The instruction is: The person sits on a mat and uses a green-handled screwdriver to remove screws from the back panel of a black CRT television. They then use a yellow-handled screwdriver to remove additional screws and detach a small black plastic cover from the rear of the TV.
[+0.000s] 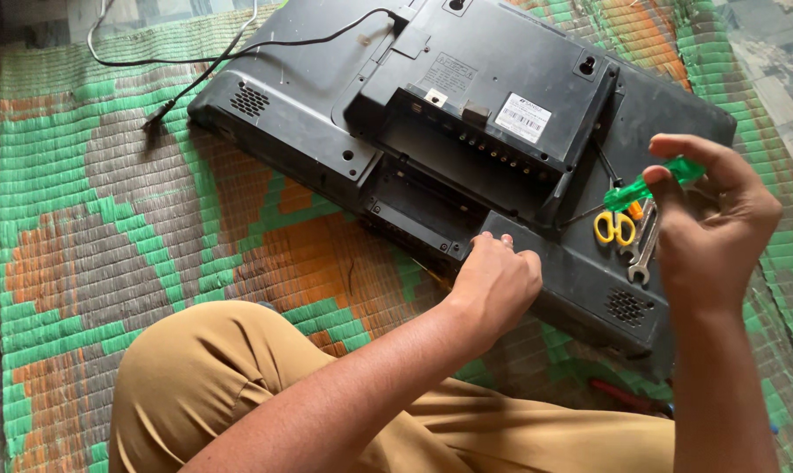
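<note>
A woven floor mat (107, 228) in green, orange and grey covers the ground, and at its upper left a black power cable (239, 48) trails across it toward the back of a black flat-screen television (326, 140), which lies face down on the mat with its rear panel up. The rear panel shows vent grilles, screw holes, a row of connector sockets and two white labels. In the foreground a knee in tan trousers (195, 377) is bent toward the set. The left hand (494, 282) rests on the lower edge of the television's back cover, fingers curled down against the plastic and pressing on it, holding nothing loose. To the right, on the cover, lie yellow-handled scissors (614, 228) and, just beside them, a metal spanner (643, 254). The right hand (716, 219) is raised above that corner of the set, its thumb and fingers closed around the green translucent handle of a screwdriver (646, 186), whose dark shaft slants down toward the rear panel. The two hands are well apart.
</note>
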